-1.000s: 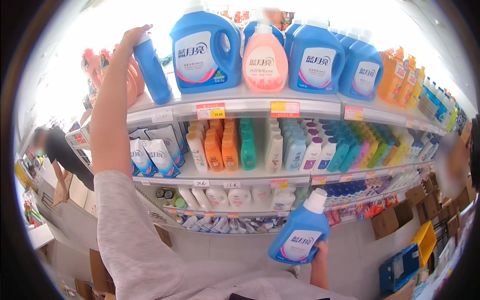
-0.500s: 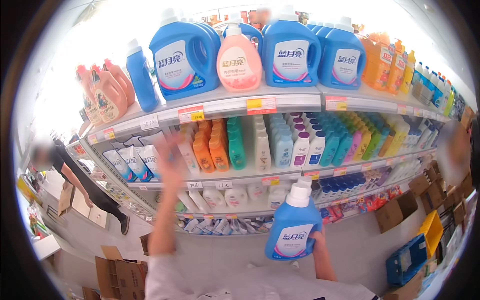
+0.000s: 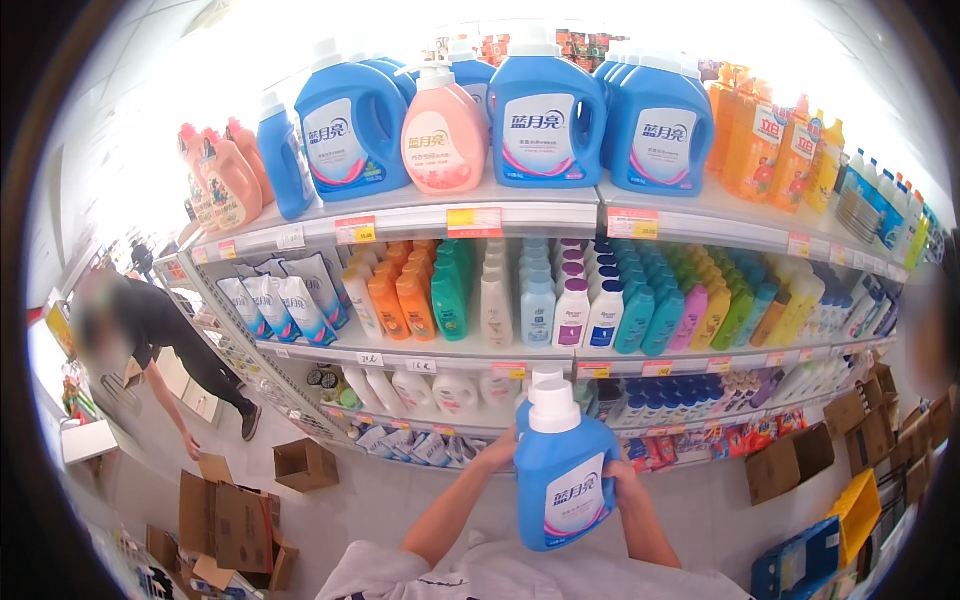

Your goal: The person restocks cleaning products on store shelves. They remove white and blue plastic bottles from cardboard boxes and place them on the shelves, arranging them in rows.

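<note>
In front of my body I hold a blue laundry detergent bottle (image 3: pixel 568 495) with a white cap and a white label, upright and slightly tilted. My right hand (image 3: pixel 622 488) is closed round its handle on the right side. At its left side my left hand (image 3: pixel 500 452) grips, with the fingers hidden behind the blue plastic. A second white cap (image 3: pixel 547 378) shows just behind the first; the body below it is mostly covered. On the top shelf (image 3: pixel 540 208) stand several similar blue jugs (image 3: pixel 548 120) and a pink pump bottle (image 3: pixel 445 140).
Lower shelves hold rows of shampoo bottles (image 3: pixel 572 312) and blue-white pouches (image 3: pixel 300 305). Cardboard boxes (image 3: pixel 305 465) lie on the floor at left, with another box (image 3: pixel 790 460) at right near a blue crate (image 3: pixel 795 565). A person (image 3: pixel 200 350) bends down at the left.
My left hand has come down from the pouches to the side of the blue bottle. The bottle has shifted left and lower. The person at left has bent further down.
</note>
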### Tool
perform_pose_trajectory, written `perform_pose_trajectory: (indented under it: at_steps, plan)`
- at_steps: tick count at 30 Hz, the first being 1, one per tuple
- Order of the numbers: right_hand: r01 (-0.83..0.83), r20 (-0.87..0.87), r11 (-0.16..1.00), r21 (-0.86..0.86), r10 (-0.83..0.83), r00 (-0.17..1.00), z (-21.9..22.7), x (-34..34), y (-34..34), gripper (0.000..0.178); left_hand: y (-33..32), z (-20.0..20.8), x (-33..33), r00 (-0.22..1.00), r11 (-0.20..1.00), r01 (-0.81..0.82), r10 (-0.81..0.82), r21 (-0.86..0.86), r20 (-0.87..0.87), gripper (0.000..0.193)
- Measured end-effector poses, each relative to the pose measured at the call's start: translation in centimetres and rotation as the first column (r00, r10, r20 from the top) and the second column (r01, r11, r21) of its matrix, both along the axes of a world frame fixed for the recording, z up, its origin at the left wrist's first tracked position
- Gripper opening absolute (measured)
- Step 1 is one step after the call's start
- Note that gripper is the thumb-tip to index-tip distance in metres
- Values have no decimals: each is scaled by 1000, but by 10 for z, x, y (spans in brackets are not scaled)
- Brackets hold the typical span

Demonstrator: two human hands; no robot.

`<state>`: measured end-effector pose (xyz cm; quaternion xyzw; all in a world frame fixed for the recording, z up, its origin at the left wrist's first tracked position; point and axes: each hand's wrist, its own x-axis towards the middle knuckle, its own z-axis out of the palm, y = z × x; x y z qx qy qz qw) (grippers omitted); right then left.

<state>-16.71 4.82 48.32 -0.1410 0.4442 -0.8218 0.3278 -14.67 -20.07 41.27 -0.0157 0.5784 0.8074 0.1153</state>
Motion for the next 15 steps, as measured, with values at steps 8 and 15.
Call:
perform_pose_trajectory:
  at_steps: [8, 15]
  plan:
    - [114, -195, 873, 474, -22, 981, 9, -24, 38, 50, 70, -21, 7, 993, 993, -110, 109, 33, 50, 63]
    - [551, -714, 592, 588, 59, 698, 37, -18, 39, 37, 98, -53, 23, 899, 888, -424, 391, 175, 197, 53]
